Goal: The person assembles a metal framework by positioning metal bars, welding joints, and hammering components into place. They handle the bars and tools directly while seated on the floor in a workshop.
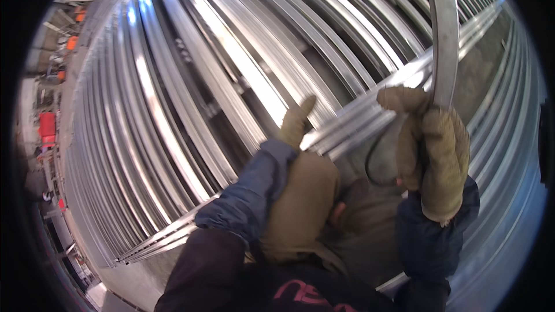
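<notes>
My right hand (446, 151), in a tan work glove, is closed around the lower end of a flat grey metal bar (445, 39). From the fist the bar rises to the top edge of the view. My left hand (297, 125), also gloved, is at the near edge of a large framework of shiny metal rails (247, 73). Its thumb points up and away, while the other fingers are mostly hidden, so its grip is unclear. Beneath the right hand's bar runs the framework's long edge rail (403, 76).
More long metal profiles (498, 138) lie along the right side. A thin dark cable (368, 160) loops between my arms over a grey floor. My bent knee (303, 203) is close to the framework. At far left, a red object (47, 128) and assorted clutter stand on the floor.
</notes>
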Demonstrator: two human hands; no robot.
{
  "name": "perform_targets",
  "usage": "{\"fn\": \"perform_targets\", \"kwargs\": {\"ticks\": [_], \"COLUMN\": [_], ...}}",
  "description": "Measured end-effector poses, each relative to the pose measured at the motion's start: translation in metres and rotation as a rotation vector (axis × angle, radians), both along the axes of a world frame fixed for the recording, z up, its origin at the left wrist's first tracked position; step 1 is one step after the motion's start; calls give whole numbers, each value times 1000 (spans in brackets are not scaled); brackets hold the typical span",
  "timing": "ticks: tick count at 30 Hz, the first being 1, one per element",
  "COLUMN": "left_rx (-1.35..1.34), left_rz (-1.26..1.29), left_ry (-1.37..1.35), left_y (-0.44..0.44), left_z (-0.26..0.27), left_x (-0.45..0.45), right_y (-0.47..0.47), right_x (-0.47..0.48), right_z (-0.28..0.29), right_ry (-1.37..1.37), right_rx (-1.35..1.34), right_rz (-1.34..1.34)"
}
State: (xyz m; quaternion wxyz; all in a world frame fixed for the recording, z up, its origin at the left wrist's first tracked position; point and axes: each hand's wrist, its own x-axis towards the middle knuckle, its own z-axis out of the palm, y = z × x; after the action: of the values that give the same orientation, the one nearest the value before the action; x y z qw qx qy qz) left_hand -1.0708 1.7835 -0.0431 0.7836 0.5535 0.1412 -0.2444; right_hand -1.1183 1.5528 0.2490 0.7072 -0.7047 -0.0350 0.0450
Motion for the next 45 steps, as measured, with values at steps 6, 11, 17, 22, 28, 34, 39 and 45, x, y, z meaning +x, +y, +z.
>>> {"fn": "perform_targets", "kwargs": {"ticks": [6, 11, 17, 22, 28, 34, 39, 45], "left_rx": [-90, -26, 5, -24, 42, 35, 80, 40], "left_rz": [162, 151, 119, 116, 114, 89, 141, 124], "left_ry": [13, 42, 67, 53, 80, 95, 95, 54], "left_y": [2, 4, 7, 7, 7, 3, 6, 6], "left_z": [10, 27, 25, 18, 14, 39, 22, 38], "left_x": [-5, -7, -3, -2, -4, -1, 0, 1], "right_y": [-15, -22, -19, -17, -18, -12, -9, -8], "right_x": [-4, 1, -2, -1, -5, -5, -28, -65], "right_z": [-34, -53, -63, -64, -74, -73, -83, -114], "right_ry": [192, 312, 318, 366, 359, 448, 643, 713], "right_rx": [52, 50, -30, -99, -75, -123, -187, -429], "right_rz": [-182, -230, -215, -181, -176, -156, -121, -85]}}
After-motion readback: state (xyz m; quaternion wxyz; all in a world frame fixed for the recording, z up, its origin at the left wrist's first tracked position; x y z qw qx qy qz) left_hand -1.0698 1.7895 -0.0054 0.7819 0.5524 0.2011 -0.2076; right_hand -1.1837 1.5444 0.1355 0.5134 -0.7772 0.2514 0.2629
